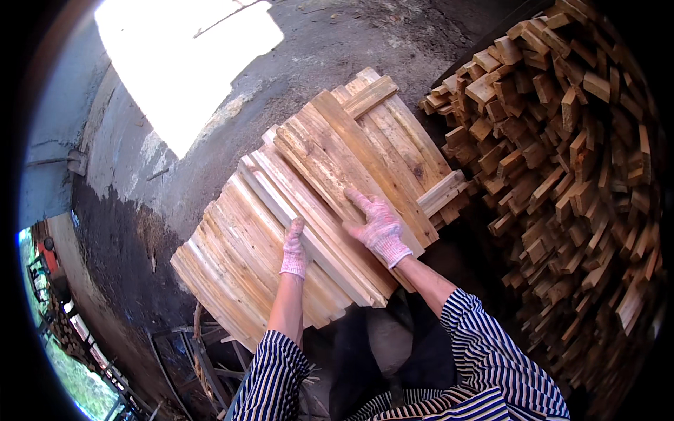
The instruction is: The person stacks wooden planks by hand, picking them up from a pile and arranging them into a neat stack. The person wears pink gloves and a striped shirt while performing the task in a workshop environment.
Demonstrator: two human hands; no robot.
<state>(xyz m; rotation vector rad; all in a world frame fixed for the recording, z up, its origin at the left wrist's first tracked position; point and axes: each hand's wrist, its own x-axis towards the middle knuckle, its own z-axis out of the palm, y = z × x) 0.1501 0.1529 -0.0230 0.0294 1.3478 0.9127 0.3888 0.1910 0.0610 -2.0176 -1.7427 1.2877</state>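
Both hands wear white-and-pink knit gloves. My left hand [295, 251] is seen edge-on, its fingers stretched up along the side of a narrow pale wooden board [309, 235]. My right hand [380, 228] lies on a wider board [328, 168], its thumb and fingers spread apart. Between the two hands, several boards lie close together and stand higher than the layer on the left. All of them rest side by side on a pile of sawn boards [235, 256]. The undersides of both hands are hidden.
At the right rises a tall stack of wooden pieces [554, 154], ends facing out. Two short crosspieces [441, 193] lie over the boards' right part. A stained wall [168, 165] stands behind, with bright light on it. A dark metal frame [203, 358] is at lower left.
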